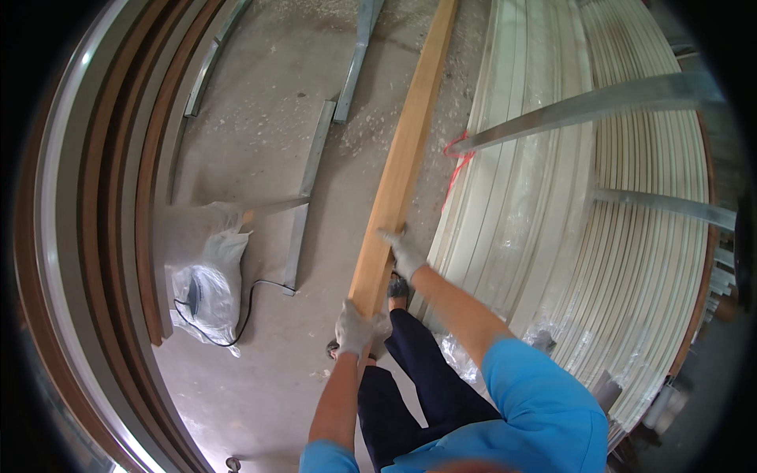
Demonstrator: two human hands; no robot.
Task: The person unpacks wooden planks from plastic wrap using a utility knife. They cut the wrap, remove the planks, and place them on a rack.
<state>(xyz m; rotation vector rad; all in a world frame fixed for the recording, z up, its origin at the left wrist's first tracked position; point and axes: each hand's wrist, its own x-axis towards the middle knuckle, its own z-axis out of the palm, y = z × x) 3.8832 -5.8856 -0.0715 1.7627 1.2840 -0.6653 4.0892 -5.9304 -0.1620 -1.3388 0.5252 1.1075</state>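
Observation:
A long, light-brown wood-coloured beam (392,185) runs from in front of my body away to the top of the view. Near its closest end, my left hand (353,327), in a pale work glove, is closed round the beam. Farther along, my right hand (404,252), gloved too, grips the beam's right side with fingertips over its upper face. The undersides of both grips are hidden.
Long brown and grey profiles (98,260) are stacked at the left. White panels (505,205) lie in rows at the right, crossed by metal bars (583,109). Metal floor supports (309,185), a clear plastic bag (213,303) and a black cable (250,303) are left of the beam.

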